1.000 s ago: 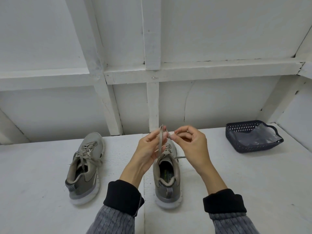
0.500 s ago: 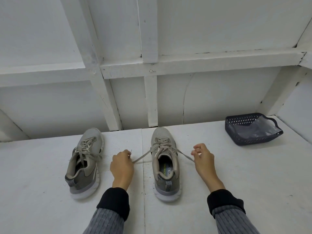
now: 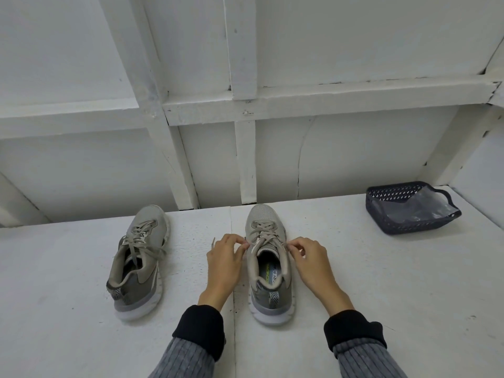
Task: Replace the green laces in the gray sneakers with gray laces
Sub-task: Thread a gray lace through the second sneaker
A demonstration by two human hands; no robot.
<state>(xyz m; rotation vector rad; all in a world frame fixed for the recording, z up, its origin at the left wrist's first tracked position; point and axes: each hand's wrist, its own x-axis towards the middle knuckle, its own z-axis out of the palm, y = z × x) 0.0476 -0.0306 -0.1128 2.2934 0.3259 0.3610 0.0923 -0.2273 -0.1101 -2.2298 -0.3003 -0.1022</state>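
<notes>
Head view looks down on a white table [image 3: 354, 282] with two gray sneakers standing side by side, toes pointing away. The right sneaker [image 3: 268, 268] sits between the hands; the left sneaker [image 3: 139, 257] stands apart to the left, untouched, with its lace ends lying loose over the tongue. Both shoes already carry gray laces, and no green lace is visible anywhere, so the swap looks nearly done, with tightening or tying the likely step in hand.

The left hand [image 3: 225, 261] pinches one end of the lace [image 3: 261, 237] just beside the shoe's top eyelets, fingers curled, the lace tip poking up past the knuckles. The right hand [image 3: 311, 259] pinches the other end at the opposite side of the collar, fingers likewise curled in a narrow grip.

The lace is flat, soft and light; it will likely go slack and twist as soon as tension drops, so holding it close to the eyelets, as now, gives the most control. The stiffer tips suit threading. The sneaker is light and may slide on the smooth table if both ends are pulled unevenly.

A dark basket [image 3: 381, 211] holding a clear plastic bag [image 3: 420, 211] sits well apart at the far right.
</notes>
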